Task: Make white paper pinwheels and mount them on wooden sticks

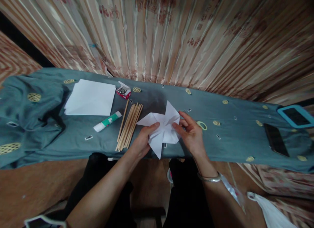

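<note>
A white folded paper pinwheel [163, 128] with pointed blades is held above the near edge of the cloth-covered table. My left hand [145, 138] pinches it from the left, thumb on top near the centre and fingers hidden underneath. On the other side my right hand [190, 131] grips the right blade between thumb and fingers. Just left of the pinwheel lies a bundle of thin wooden sticks [130, 126], with one stick [123, 120] slightly apart. A glue stick [107, 121] with a green and white label rests beside them.
Stacked white paper [90, 97] lies at the back left. Near it stands an opened small red box [123, 90] of metal pins. A roll of tape [201, 125] sits behind my right hand. Farther right are a dark phone [276, 139] and a blue-framed tablet [296, 116]. A curtain [157, 41] hangs behind.
</note>
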`<state>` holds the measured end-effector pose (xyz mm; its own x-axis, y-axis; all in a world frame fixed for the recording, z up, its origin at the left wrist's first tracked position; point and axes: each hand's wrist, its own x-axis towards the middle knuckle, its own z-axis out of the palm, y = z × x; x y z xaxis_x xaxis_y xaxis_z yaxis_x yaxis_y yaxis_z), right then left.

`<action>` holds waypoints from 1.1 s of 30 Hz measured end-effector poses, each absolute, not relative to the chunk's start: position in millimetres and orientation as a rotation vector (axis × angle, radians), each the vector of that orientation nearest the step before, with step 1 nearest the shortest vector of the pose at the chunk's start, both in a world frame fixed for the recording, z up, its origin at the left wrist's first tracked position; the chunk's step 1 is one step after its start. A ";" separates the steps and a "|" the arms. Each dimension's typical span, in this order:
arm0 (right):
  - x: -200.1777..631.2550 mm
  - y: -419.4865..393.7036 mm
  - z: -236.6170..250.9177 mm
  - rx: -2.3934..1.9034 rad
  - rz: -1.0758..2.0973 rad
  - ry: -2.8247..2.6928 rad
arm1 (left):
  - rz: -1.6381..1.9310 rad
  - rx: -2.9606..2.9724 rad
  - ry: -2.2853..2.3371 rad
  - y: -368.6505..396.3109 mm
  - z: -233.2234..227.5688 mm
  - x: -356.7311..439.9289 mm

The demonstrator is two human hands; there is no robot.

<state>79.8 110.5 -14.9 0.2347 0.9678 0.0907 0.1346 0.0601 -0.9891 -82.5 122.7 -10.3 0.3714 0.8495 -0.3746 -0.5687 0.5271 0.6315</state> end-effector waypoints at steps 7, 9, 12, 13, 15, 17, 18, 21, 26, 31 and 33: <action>76.7 107.6 -11.0 -1.344 0.904 -1.197 | 1.056 0.643 0.917 120.7 -13.2 -81.3; 76.0 106.3 -9.1 -1.352 0.902 -1.217 | 1.102 0.673 0.950 121.6 -14.5 -80.7; 75.8 104.0 -6.3 -1.376 0.897 -1.252 | 1.136 0.695 0.990 122.8 -16.6 -80.5; 75.9 103.1 -5.4 -1.385 0.895 -1.267 | 1.135 0.701 0.998 123.0 -17.3 -80.5; 76.3 101.2 -3.5 -1.396 0.886 -1.298 | 1.132 0.707 1.006 123.3 -18.2 -80.4; 76.6 99.0 -1.3 -1.397 0.870 -1.330 | 1.142 0.711 1.013 123.5 -18.5 -80.0; 76.5 97.8 -0.1 -1.401 0.856 -1.344 | 1.149 0.716 1.018 123.6 -18.4 -79.8; 76.4 94.5 4.2 -1.438 0.813 -1.391 | 1.170 0.748 1.032 123.7 -17.0 -79.6; 80.6 90.8 10.6 -1.468 0.723 -1.418 | 1.185 0.783 1.079 122.3 -14.2 -81.2; 92.7 91.0 16.4 -1.477 0.645 -1.376 | 1.235 0.678 1.114 119.9 -11.8 -83.3; 97.1 93.7 17.1 -1.497 0.640 -1.317 | 1.240 0.622 1.115 119.6 -9.3 -84.2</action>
<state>97.1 93.7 17.1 0.2663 0.9391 0.2172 0.4096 0.0937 -0.9075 -84.2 119.6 -9.3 -0.0603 0.9459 -0.3189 -0.4173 0.2663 0.8689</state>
